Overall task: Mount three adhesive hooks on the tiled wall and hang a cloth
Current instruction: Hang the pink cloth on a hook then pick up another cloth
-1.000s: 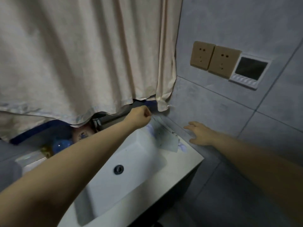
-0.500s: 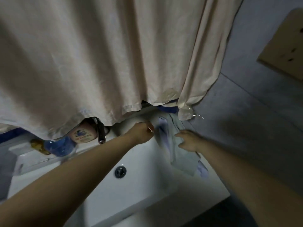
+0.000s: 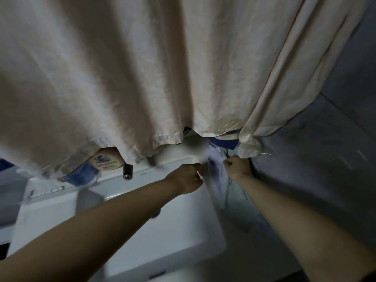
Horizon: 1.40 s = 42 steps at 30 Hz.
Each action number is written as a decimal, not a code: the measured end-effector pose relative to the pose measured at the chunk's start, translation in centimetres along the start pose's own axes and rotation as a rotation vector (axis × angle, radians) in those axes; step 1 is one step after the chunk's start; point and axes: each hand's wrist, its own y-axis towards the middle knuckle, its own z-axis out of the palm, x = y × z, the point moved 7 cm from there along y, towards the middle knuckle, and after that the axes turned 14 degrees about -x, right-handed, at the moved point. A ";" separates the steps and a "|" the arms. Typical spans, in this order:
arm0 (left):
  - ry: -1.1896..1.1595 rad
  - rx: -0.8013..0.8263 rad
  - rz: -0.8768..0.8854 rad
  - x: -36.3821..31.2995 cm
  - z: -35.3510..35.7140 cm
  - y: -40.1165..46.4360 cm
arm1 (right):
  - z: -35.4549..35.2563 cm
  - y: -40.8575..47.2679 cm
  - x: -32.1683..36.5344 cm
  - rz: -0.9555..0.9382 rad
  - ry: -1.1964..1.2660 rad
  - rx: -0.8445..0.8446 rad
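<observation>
Cloth: big beige cloth (image 3: pixel 154 74) already hangs over the sink (image 3: pixel 130 226), hem just above my hands.
Sheet: pale crumpled sheet (image 3: pixel 218 176), maybe hook packaging, too blurred for me to say, lies on the sink's right rim, long axis running from the hem toward me.
Left hand (image 3: pixel 188 178): curled, pinching the sheet's left edge.
Right hand (image 3: pixel 238 166): fisted at the sheet's far right corner; I cannot tell what it grips.
Nearer: both hands flank the sheet.
Hooks: none in view.
</observation>
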 end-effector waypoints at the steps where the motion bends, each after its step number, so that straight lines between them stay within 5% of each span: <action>1: -0.001 0.007 -0.009 0.1 0.0 0.0 | -0.6 0.1 -0.2 0.046 0.055 -0.075; 10: 0.037 0.061 0.020 -0.9 0.5 -0.6 | -4.9 -2.4 -2.2 0.401 0.317 -0.199; 15: 0.110 0.127 0.131 -3.3 1.8 -1.8 | -4.5 -6.0 -4.7 0.694 0.847 -0.145; 26: 0.020 0.101 0.163 -6.9 3.7 -4.3 | -9.9 -13.2 -5.3 0.851 1.296 -0.296; 42: -0.186 0.177 0.090 -9.9 3.2 -8.7 | -24.4 -20.1 -1.5 -0.025 0.304 -0.940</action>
